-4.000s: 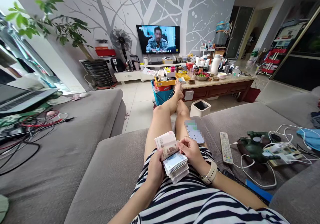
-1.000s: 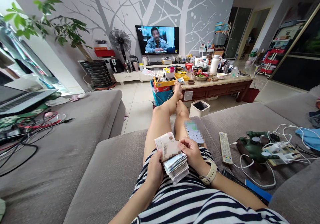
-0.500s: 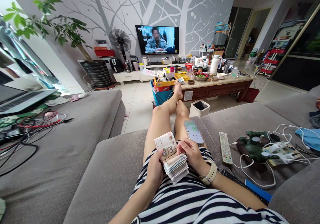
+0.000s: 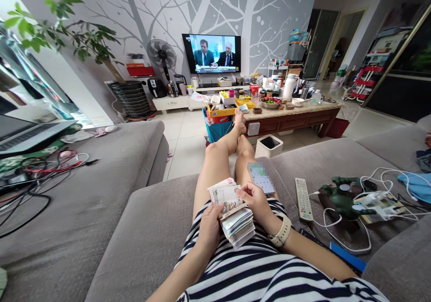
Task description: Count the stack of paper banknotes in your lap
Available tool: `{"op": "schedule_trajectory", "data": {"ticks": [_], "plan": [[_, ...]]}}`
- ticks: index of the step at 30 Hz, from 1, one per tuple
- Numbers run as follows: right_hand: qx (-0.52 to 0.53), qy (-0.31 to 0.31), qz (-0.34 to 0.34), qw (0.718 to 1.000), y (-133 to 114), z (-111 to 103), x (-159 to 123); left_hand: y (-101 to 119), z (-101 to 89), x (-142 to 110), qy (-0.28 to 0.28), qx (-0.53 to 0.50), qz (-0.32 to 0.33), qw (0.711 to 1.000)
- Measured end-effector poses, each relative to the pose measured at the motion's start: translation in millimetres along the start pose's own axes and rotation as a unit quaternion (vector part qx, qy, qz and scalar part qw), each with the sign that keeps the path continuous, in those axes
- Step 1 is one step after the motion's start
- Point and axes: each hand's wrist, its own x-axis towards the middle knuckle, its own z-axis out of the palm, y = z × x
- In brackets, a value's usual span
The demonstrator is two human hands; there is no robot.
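A folded stack of banknotes (image 4: pixel 237 227) rests over my striped lap, its layered ends fanned toward me. My left hand (image 4: pixel 209 226) is closed round the left side of the stack, thumb on top. Between the thumb and fingers of my right hand (image 4: pixel 255 199) is the edge of a banknote (image 4: pixel 229 195) marked 20, lifted partly off the others. Pinkish and greenish notes show behind it at the upper left. A pale watch (image 4: pixel 283 231) is on my right wrist. Just beyond that hand a phone (image 4: pixel 261 178) with a lit screen lies on my thigh.
To the right on the sofa (image 4: pixel 134 243) are a remote control (image 4: pixel 303 199), a dark green massager-like object (image 4: pixel 345 201), and a power strip (image 4: pixel 380 205) with white cables. Ahead stand a white bin (image 4: pixel 268 146) and a cluttered coffee table (image 4: pixel 313 109). A laptop (image 4: pixel 32 133) and tangled cords are at left.
My right hand has moved slightly up and left and now pinches the 20 note, which has shifted and lifted, uncovering notes behind it. The television picture has changed. My left hand stays put.
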Motion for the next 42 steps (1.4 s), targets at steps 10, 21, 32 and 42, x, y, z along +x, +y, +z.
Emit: {"op": "schedule_trajectory", "data": {"ticks": [10, 21, 32, 42], "plan": [[-0.01, 0.004, -0.013, 1.0, 2.1, -0.5, 0.7, -6.0, -8.6, 5.6, 0.002, 0.025, 0.026, 0.999], [0.035, -0.021, -0.029, 0.999, -3.5, -1.7, -9.6, -3.0, -3.8, 5.1, 0.03, -0.007, 0.022, 0.999], [0.034, -0.009, -0.045, 0.998, -6.2, -2.7, -11.7, 0.7, 0.0, 2.9, 0.04, 0.008, 0.035, 0.999], [0.045, -0.024, -0.027, 0.998, -3.6, -1.9, -9.6, -5.0, -5.0, 5.1, 0.03, -0.026, 0.015, 0.999]]}}
